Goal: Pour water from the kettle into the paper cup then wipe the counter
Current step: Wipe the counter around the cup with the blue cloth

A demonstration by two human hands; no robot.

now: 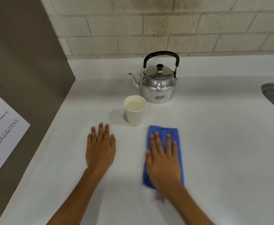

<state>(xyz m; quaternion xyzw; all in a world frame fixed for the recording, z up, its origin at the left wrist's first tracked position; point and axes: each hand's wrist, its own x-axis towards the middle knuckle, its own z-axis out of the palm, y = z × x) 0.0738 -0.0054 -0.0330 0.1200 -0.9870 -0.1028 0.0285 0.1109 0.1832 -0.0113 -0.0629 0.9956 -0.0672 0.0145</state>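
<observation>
Water is sitting in the paper cup (pixel 135 111) at frame centre, just below-left of the kettle (pixel 157 83). Right hand (pixel 163 161) is lying flat on the blue cloth (pixel 173 133), fingers (pixel 156 140) slightly spread; left hand (pixel 100 148) is resting flat on the white surface (pixel 222 151), fingers together.

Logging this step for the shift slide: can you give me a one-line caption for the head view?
Right hand flat on blue cloth, left hand on counter, filled paper cup before kettle.
</observation>
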